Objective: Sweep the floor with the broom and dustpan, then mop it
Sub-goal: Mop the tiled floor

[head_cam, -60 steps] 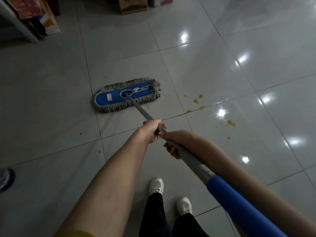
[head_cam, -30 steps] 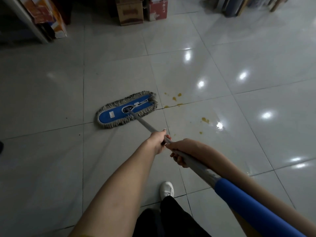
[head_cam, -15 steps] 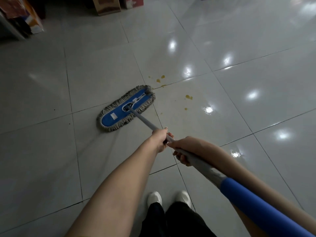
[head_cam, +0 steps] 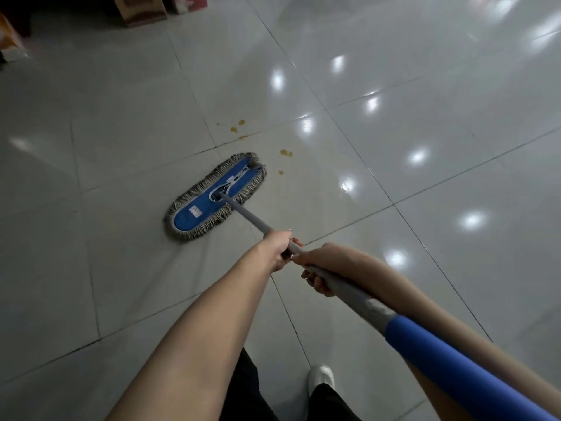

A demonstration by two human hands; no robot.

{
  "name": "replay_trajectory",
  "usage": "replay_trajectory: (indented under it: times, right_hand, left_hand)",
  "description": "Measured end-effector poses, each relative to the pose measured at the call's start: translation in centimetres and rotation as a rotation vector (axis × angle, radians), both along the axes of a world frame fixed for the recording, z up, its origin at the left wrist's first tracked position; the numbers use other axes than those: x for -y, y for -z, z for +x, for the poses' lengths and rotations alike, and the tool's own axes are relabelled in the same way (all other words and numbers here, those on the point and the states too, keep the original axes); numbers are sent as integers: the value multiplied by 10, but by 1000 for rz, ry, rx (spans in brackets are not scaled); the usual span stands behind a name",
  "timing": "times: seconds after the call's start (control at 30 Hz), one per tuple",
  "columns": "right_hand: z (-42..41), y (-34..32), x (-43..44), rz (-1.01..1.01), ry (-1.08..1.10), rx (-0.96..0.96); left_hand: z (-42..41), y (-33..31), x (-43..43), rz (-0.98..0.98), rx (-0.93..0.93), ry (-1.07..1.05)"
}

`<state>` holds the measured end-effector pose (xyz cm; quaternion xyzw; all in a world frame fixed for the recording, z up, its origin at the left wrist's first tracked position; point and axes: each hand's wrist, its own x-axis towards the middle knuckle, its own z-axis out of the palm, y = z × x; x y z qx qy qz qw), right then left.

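A flat blue mop head (head_cam: 216, 196) with grey fringe lies on the pale tiled floor, angled with its right end farther away. Its grey pole (head_cam: 250, 219) runs back toward me and ends in a blue foam sleeve (head_cam: 455, 366) at the lower right. My left hand (head_cam: 280, 249) grips the pole ahead of my right hand (head_cam: 326, 267), which grips it just behind; the two hands nearly touch. Several yellow-brown spots (head_cam: 285, 152) stain the floor just right of and beyond the mop head.
Cardboard boxes (head_cam: 139, 9) stand along the far edge at the top left, with an orange box (head_cam: 9, 41) at the left border. My white shoe (head_cam: 321, 376) and dark trouser legs show at the bottom. Glossy tiles stretch to the right.
The mop head has slid to the right toward the yellow spots and turned more steeply. Both hands kept their grip on the pole. One shoe is out of view now.
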<state>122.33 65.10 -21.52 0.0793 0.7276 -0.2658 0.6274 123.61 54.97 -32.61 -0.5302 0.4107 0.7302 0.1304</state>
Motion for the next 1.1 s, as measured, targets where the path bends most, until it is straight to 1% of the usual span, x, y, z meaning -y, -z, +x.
replay_trajectory:
  times: [0.17,0.27,0.33,0.5,0.7,1.1]
  right_hand:
    - [-1,-15,-85,16,15,-13]
    - [3,-25,-126,25,44,-60]
    - [2,-28,-148,8,72,-78]
    - [0,-32,-184,24,121,-24]
    - [4,-26,-201,41,179,-18]
    - [-13,-9,-168,113,108,18]
  left_hand:
    - [-4,-10,-88,24,4,39]
    - [-7,-20,-130,32,-3,86]
    - [-9,-26,-150,34,-8,120]
    - [-10,-37,-187,45,-28,173]
    - [-12,-35,-204,53,-39,196]
    - [-26,-26,-177,53,-28,178]
